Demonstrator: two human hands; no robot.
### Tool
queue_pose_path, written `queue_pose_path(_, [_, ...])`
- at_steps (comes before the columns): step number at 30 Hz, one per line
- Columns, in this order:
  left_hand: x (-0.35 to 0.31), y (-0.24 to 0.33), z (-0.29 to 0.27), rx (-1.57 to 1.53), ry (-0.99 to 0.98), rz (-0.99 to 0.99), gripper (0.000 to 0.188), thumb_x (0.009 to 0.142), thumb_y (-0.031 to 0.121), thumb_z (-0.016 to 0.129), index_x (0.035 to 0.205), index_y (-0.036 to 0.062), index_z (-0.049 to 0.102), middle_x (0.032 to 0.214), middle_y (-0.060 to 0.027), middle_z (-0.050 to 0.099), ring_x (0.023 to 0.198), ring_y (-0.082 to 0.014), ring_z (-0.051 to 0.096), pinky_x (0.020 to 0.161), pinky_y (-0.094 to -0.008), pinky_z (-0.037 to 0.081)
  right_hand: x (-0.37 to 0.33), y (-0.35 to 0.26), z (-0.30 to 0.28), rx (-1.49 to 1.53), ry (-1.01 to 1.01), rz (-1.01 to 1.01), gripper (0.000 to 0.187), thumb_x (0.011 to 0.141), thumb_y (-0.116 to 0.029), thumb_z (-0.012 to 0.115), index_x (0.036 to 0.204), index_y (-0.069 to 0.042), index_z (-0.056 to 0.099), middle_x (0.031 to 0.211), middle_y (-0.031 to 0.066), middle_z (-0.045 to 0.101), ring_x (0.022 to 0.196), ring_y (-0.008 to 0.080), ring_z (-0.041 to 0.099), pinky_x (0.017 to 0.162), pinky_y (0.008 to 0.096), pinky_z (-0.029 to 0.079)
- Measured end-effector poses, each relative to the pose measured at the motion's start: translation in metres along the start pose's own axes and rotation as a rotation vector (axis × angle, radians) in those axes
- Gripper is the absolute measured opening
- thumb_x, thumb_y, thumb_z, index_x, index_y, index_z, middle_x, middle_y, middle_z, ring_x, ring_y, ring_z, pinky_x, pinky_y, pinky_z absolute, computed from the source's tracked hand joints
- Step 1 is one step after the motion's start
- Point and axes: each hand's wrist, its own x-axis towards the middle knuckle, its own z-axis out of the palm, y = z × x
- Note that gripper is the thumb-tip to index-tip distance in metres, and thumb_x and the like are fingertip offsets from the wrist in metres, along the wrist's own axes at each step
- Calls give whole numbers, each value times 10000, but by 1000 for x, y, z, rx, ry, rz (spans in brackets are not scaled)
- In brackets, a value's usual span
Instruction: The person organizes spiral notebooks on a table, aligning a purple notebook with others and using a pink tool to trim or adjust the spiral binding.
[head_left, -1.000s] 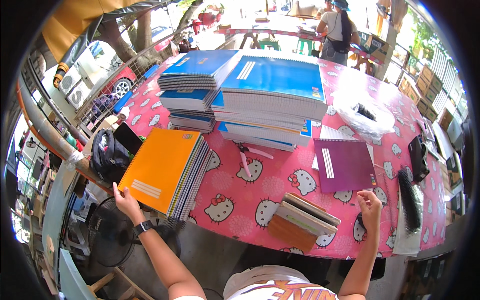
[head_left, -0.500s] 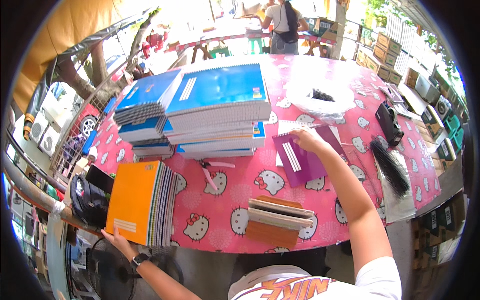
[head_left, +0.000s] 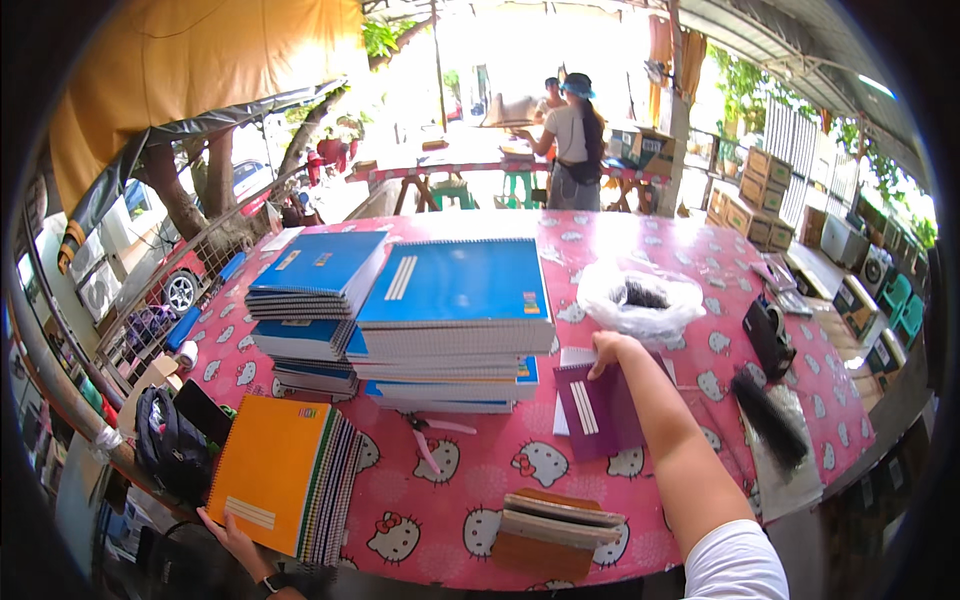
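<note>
The left hand (head_left: pixel 232 532) shows only in part at the near left corner of the surface (head_left: pixel 470 480), its fingers tucked under the orange notebook stack (head_left: pixel 275 472), so the grip can't be read. The right hand (head_left: pixel 607 350) lies on the purple folder (head_left: pixel 600 410), fingertips lost against the white papers (head_left: pixel 572 357) beneath. The dark contents of the clear plastic bag (head_left: pixel 640 300) are too murky to name. The brown-covered stack (head_left: pixel 555 530) at the near edge runs off under the rim.
</note>
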Motion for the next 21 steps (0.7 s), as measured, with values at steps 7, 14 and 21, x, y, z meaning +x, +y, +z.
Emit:
queue_pose_path(7, [-17,14,11,1,-29,33,569,961,191,456,1463,88,209,1391,-187,351,1163,-274,447,952,-365,386,3,9,-2,110,-176,-20,873,475,-441,888,1177,-29,571,1175,145,597,1098,280,565,910,367,467])
queue_pose_path(14, [2,-9,3,406,145,131,594,935,221,508,1450,78,246,1457,-208,294,1306,-341,341,1060,-402,285,-54,14,-28,219,102,-151,599,527,-304,873,999,-30,626,1120,146,614,1035,301,582,857,384,468])
queue_pose_path(21, [-128,203,81,59,79,593,681,867,302,576,1398,-20,297,1451,-178,304,1361,-289,255,1096,-458,222,-273,-41,-100,178,686,-488,279,594,-88,784,814,-32,621,811,99,554,868,290,564,760,400,468])
